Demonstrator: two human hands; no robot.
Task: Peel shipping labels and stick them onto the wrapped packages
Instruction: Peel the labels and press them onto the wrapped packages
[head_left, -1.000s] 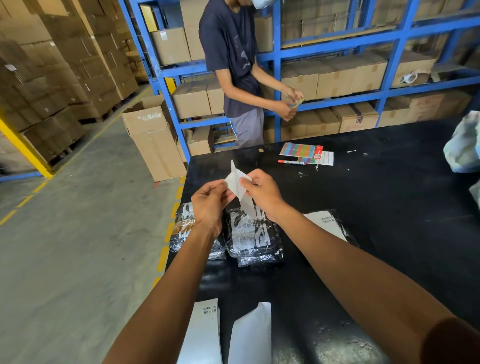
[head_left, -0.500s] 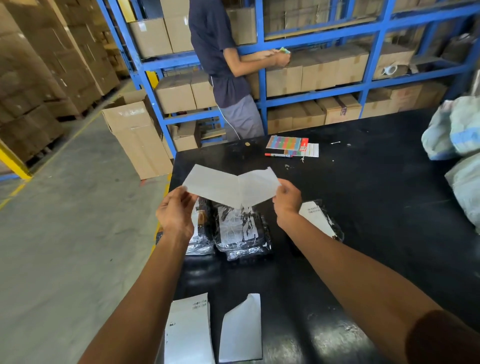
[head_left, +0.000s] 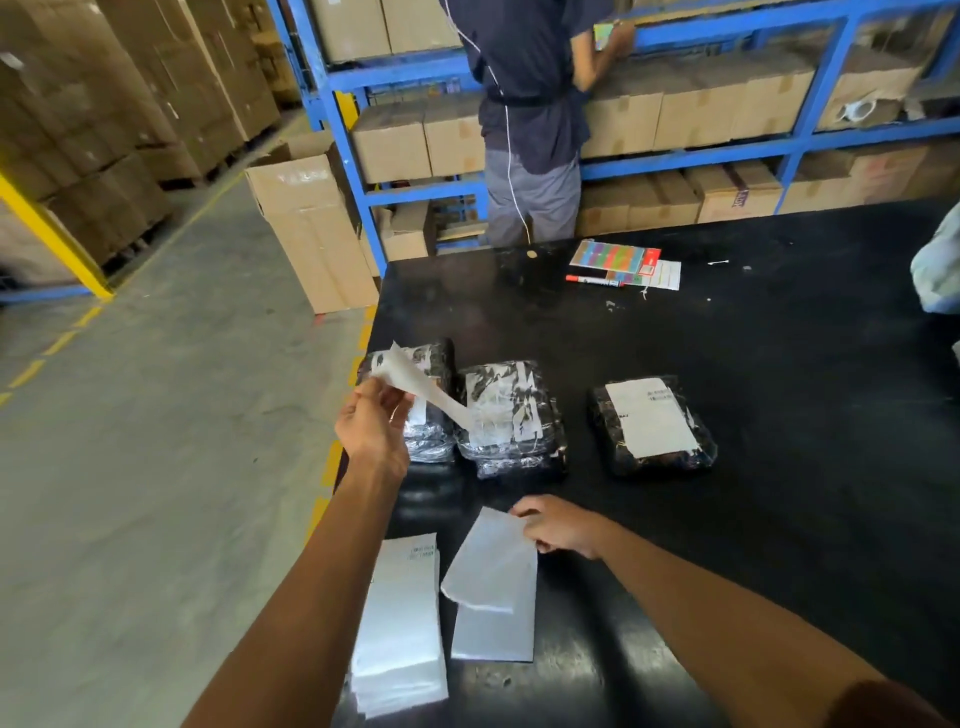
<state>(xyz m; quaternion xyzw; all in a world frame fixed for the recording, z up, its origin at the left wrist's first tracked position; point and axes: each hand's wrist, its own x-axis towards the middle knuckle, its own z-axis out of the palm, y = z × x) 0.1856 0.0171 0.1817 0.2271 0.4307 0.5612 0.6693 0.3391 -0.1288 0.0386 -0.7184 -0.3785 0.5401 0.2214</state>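
Note:
My left hand (head_left: 371, 431) pinches a peeled white label (head_left: 415, 384) in the air above the left wrapped package (head_left: 431, 410). A second wrapped package (head_left: 511, 415) lies just to its right, and a third (head_left: 652, 423) with a label stuck on top lies farther right. My right hand (head_left: 558, 525) holds a backing sheet (head_left: 491, 558) low over another sheet near the table's front. A stack of unpeeled labels (head_left: 400, 623) lies at the front left edge.
The black table (head_left: 753, 364) carries a coloured sticker sheet (head_left: 615, 257), a red marker (head_left: 592, 280) and a white bag (head_left: 940, 270) at the right edge. A person (head_left: 530, 119) stands behind it at blue shelving with cartons. Floor lies left.
The label and its backing have come apart. My right hand dropped toward the table's front with the backing sheet, while my left hand keeps the label up over the left package.

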